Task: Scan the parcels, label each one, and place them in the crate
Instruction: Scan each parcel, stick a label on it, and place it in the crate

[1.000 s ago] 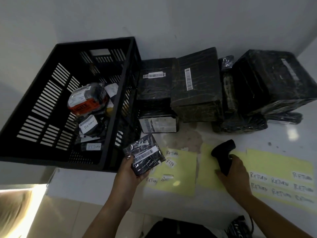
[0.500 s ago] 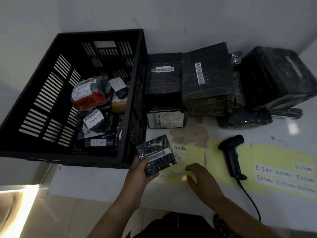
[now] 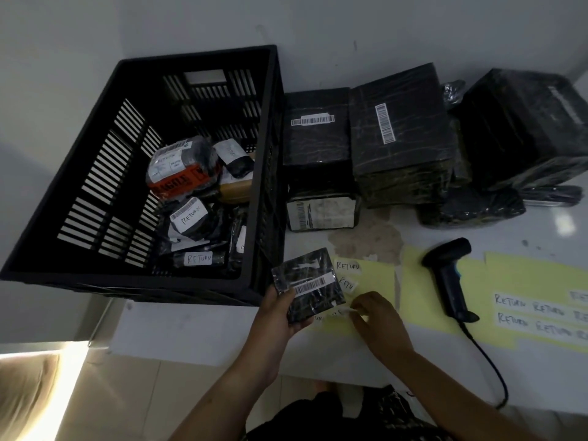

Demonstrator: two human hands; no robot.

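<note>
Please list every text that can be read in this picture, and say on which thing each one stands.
"RETURN": white sticker on the left yellow sheet.
"RETURN", repeated: stickers on the right yellow sheet.
"RETURN": labels on two black parcels in the crate.
"FRAGILE", partly readable: orange tape on a crate parcel.
Barcode digits and the white shipping label: too blurred.

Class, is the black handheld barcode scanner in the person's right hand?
No, the scanner lies on the table while the right hand picks at a label sheet.

Bare forearms, dark patterned clothing below
</note>
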